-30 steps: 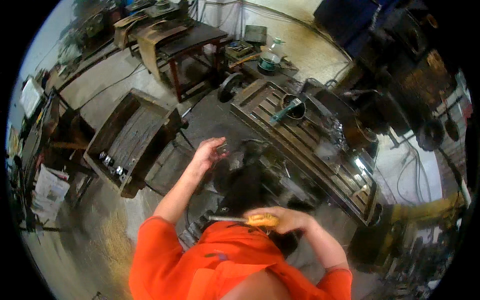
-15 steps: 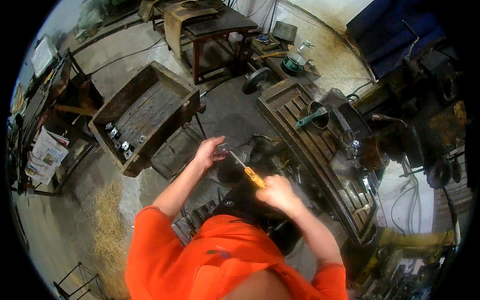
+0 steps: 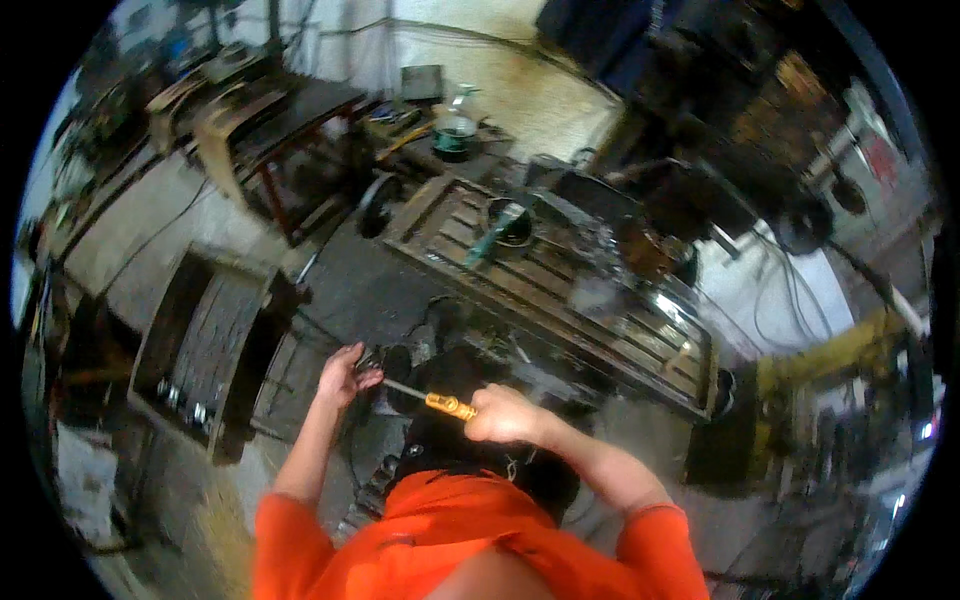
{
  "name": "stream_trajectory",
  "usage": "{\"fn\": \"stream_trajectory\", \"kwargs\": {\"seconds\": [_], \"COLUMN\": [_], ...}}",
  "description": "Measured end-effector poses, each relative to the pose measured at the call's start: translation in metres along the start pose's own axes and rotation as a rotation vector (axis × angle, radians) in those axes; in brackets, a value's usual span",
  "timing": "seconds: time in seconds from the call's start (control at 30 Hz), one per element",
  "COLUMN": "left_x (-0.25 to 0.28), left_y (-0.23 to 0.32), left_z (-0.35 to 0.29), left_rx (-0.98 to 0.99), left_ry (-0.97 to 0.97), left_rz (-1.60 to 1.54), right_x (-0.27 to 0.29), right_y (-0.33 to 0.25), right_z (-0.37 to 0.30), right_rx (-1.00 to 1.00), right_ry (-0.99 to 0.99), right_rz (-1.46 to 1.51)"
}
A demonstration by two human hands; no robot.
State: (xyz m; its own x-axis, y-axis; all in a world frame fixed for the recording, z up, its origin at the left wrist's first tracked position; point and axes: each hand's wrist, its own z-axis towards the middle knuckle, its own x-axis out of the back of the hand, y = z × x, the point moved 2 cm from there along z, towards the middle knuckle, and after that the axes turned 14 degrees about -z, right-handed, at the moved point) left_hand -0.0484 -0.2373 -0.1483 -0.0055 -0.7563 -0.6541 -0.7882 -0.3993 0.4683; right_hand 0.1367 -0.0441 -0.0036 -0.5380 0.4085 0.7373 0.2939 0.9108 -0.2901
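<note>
Right hand closed around yellow-handled tool, left hand half-curled, grip unclear, both apart from slotted table edge.

A hand tool runs from the right hand leftward to the left hand. Left of both lies a box, small pieces in its near end; ahead, rightward, stands a bench bearing a pot and brush, a bottle behind it.

Orange shirt, apparently black trousers
</note>
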Motion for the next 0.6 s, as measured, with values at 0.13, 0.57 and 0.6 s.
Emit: {"fn": "stream_trajectory", "kwargs": {"seconds": [0.13, 0.57, 0.6], "left_x": [-0.007, -0.051, -0.060], "left_y": [-0.011, -0.026, -0.025], "left_z": [0.022, 0.036, 0.027], "left_rx": [0.011, 0.070, 0.061], "left_ry": [-0.049, -0.201, -0.230], "left_rz": [-0.006, 0.088, 0.102], "right_x": [0.000, 0.057, 0.057], "right_y": [0.022, 0.229, 0.235], "right_z": [-0.036, -0.079, -0.075], "right_rx": [-0.100, -0.904, -0.902], "right_ry": [0.085, 0.760, 0.786], "right_rz": [-0.049, -0.005, 0.020]}}
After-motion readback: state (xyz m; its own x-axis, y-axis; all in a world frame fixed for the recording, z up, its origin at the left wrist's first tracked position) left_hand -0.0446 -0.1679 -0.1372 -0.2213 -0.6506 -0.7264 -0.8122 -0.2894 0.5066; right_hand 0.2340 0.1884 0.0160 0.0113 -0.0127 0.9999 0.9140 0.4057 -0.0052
